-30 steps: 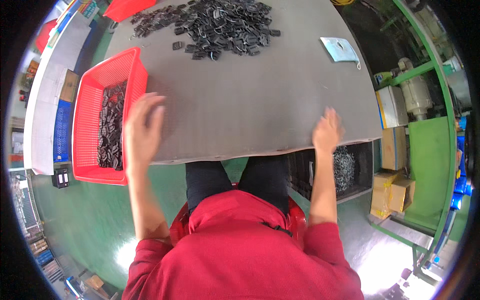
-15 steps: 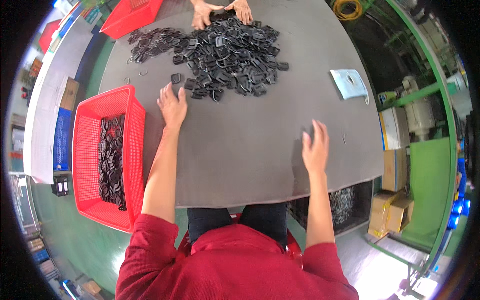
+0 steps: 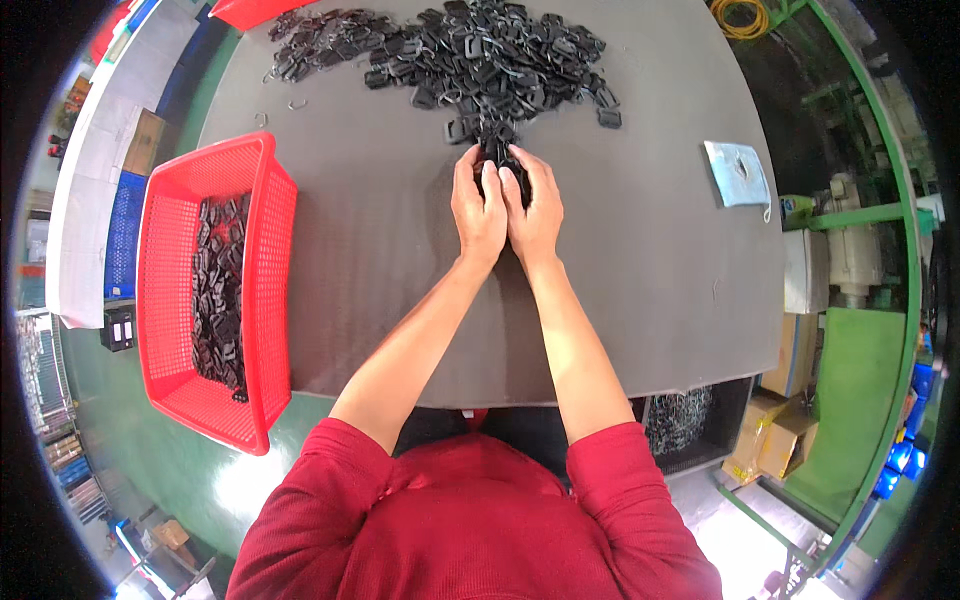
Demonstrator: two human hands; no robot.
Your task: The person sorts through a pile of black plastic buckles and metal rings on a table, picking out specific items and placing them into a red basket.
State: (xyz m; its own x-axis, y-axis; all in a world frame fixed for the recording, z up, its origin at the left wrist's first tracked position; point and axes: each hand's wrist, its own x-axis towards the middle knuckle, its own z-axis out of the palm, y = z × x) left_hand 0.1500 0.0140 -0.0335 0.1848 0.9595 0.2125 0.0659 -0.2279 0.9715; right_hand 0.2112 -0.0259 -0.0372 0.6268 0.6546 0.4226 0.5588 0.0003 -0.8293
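Centrally, over the table [image 3: 640, 290]: left hand [image 3: 480, 216] and right hand [image 3: 537, 212], equally near, fingers cupped closed around black buckles [image 3: 497, 134]; larger heap [image 3: 490, 52] lies straight beyond the fingertips, long axis running left to right.

Tabletop [image 3: 640, 270] lies open rightward (until the blue mask [image 3: 735, 187]); black buckles [image 3: 500, 58] block ahead, a red basket [image 3: 268, 310] leftward.

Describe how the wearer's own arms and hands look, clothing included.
Both arms wear dark red sleeves of finely textured fabric, the left sleeve and right sleeve matching the red top and ending near the elbows. Below them the left forearm and right forearm are uncovered. The left hand and right hand are ungloved; no watch or bracelet shows.
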